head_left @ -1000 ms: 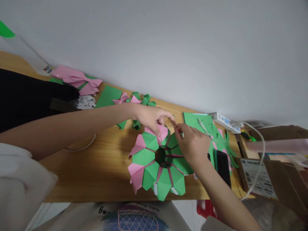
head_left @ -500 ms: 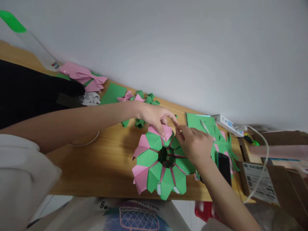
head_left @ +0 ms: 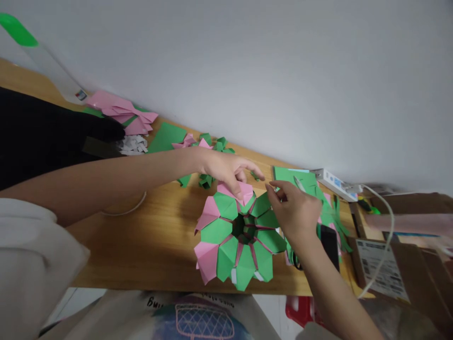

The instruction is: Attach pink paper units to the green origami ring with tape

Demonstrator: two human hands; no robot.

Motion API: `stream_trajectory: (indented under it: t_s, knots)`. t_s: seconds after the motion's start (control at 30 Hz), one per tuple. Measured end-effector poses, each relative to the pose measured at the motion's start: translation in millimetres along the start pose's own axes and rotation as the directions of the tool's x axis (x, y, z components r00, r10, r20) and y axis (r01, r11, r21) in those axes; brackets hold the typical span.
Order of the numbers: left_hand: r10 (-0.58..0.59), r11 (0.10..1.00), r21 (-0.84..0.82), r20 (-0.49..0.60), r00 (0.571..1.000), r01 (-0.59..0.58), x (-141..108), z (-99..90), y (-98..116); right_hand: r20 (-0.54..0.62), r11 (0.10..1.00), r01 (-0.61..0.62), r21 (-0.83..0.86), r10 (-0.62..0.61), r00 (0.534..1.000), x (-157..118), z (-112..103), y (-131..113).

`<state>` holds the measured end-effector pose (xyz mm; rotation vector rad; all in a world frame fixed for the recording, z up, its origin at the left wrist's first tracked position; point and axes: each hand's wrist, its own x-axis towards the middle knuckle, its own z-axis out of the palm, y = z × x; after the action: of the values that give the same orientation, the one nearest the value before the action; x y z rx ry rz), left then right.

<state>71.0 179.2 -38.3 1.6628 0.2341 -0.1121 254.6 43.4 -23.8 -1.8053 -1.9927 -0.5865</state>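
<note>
A ring-shaped paper flower (head_left: 216,232) of folded green and pink petals, with a dark hole in its middle, stands near the table's front edge. My left hand (head_left: 231,172) grips its far side, the thumb pressed on a pink petal (head_left: 244,190) and the index finger stretched out to the right. Just right of that fingertip, my right hand (head_left: 295,208) is closed in a pinch above the green petals; whatever lies between its fingertips is too small to make out. Small white patches (head_left: 259,276) show on the front petals.
Folded green and pink pieces (head_left: 221,144) and white paper scraps (head_left: 133,145) lie behind my left arm. Green sheets (head_left: 290,178) with a pen, a phone (head_left: 330,245), a power strip (head_left: 334,183) with its cable and cardboard boxes (head_left: 421,269) are on the right.
My right hand has moved slightly right, away from the left index fingertip, uncovering more green petals. The left hand keeps its place on the pink petal.
</note>
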Motion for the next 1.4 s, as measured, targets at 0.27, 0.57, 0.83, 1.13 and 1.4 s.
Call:
stream_trajectory:
  t_s: [0.27, 0.57, 0.83, 1.13, 1.4]
  knots:
    - [0.036, 0.999, -0.002, 0.004, 0.999, -0.036, 0.7, 1.4, 0.1, 0.072, 0.992, -0.128, 0.003, 0.127, 0.989, 0.1, 3.8, -8.2]
    - [0.026, 1.000, -0.016, 0.003, 1.000, -0.026, 0.7, 1.7, -0.4, 0.113, 0.991, -0.132, 0.004, 0.130, 0.985, 3.9, 4.2, -9.1]
    - [-0.018, 1.000, 0.011, 0.008, 1.000, 0.018, -2.0, 3.8, 2.4, 0.170, 0.984, -0.146, 0.101, 0.127, 0.977, 8.0, -0.4, -10.6]
    - [-0.050, 0.997, 0.056, -0.013, 0.999, 0.051, -0.8, 6.4, 3.7, 0.201, 0.948, -0.257, 0.190, 0.218, 0.955, 9.7, -1.0, -11.5]
    - [-0.011, 0.998, 0.061, -0.038, 0.999, 0.013, 1.8, 8.1, -2.6, 0.252, 0.922, -0.333, 0.199, 0.281, 0.926, 11.3, -1.7, -11.7]
